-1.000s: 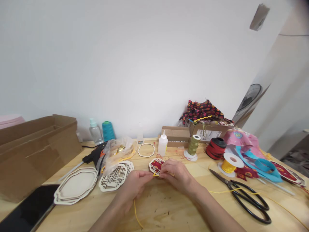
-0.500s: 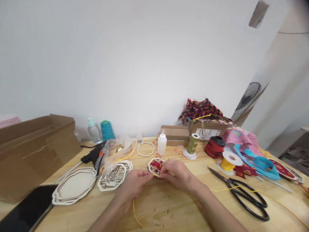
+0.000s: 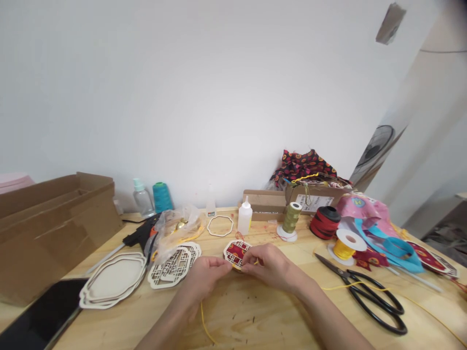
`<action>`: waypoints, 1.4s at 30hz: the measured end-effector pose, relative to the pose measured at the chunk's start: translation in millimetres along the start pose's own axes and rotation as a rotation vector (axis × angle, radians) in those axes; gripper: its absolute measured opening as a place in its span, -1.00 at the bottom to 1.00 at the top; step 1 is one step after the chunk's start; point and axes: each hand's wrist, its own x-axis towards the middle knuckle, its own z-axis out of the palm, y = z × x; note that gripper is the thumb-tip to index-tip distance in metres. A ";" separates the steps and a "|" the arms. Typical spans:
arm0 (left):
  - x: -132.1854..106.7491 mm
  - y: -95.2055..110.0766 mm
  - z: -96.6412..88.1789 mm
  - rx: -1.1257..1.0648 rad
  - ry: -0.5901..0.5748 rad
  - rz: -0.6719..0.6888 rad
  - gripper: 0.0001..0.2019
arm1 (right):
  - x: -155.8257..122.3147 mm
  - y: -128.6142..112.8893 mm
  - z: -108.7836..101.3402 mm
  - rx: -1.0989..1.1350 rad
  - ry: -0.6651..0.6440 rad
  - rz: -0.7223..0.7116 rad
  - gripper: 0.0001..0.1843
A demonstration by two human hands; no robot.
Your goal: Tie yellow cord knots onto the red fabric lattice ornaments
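A small red-and-cream lattice ornament [image 3: 235, 251] lies on the wooden table [image 3: 255, 316] at the centre. My left hand [image 3: 204, 277] pinches a thin yellow cord [image 3: 205, 318] at the ornament's near edge; the cord trails down toward me. My right hand [image 3: 270, 265] is closed on the ornament's right side, fingertips meeting the left hand's. Both hands rest on the table.
Cream lattice cut-outs [image 3: 174, 266] and plain panels [image 3: 113, 281] lie left, by a glue gun [image 3: 143, 234] and a cardboard box [image 3: 54, 218]. Black scissors [image 3: 368, 294], yellow [image 3: 346, 245], green [image 3: 292, 218] and red [image 3: 325, 222] spools and a glue bottle [image 3: 244, 216] stand right. A dark tablet [image 3: 40, 316] lies near left.
My right hand has slid slightly back, uncovering more of the ornament. The pinch with the left hand holds.
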 end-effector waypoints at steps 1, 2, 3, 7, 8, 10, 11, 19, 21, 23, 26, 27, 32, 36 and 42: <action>0.8 -0.8 0.5 -0.007 -0.001 0.009 -0.71 | -0.1 0.4 0.3 0.034 -0.011 0.034 -0.79; 1.6 -1.8 1.1 -0.015 -0.006 0.018 -0.72 | -0.2 1.1 0.6 0.080 -0.021 0.069 -0.73; 2.3 -2.7 1.8 -0.022 -0.011 0.027 -0.74 | -0.3 1.8 0.8 0.140 -0.026 0.106 -0.67; 4.3 -5.8 2.9 -0.028 0.030 0.064 -0.76 | -1.0 3.0 -2.1 0.484 -0.090 0.245 -0.54; 4.6 -6.3 2.7 -0.026 0.050 0.072 -0.76 | -1.5 2.5 -3.6 0.596 -0.127 0.280 -0.56; 4.9 -7.0 2.3 -0.029 0.081 0.080 -0.77 | -2.3 0.5 -6.4 0.846 -0.198 0.351 -0.65; 4.9 -7.1 2.2 -0.034 0.089 0.081 -0.78 | -2.5 -0.9 -7.0 0.970 -0.222 0.386 -0.73; 0.8 -8.4 6.9 -0.133 0.037 0.046 -0.76 | 3.7 -18.4 19.7 1.072 -0.061 0.369 -0.81; -0.3 -9.2 6.7 -0.189 0.003 0.043 -0.79 | 5.0 -21.9 28.2 0.854 -0.004 0.342 -0.81; -1.6 -9.2 5.2 -0.251 -0.036 0.022 -0.83 | 5.2 -22.9 33.2 0.608 0.046 0.304 -0.81; -3.9 -7.2 2.3 -0.312 -0.092 -0.012 -0.83 | 3.7 -20.8 34.7 0.248 0.136 0.175 -0.82; -4.6 -6.2 1.7 -0.322 -0.108 -0.019 -0.82 | 3.1 -20.0 34.2 0.139 0.157 0.133 -0.81; -4.3 -3.8 3.4 -0.261 -0.107 -0.055 -0.75 | 0.6 -19.4 30.0 -0.234 0.158 0.037 -0.76; -2.9 -4.4 5.6 -0.210 -0.078 -0.048 -0.70 | -0.5 -19.5 26.0 -0.362 0.159 0.010 -0.77; -2.5 -6.1 4.2 -0.210 -0.081 -0.036 -0.69 | -0.4 -19.0 22.4 -0.345 0.164 0.016 -0.83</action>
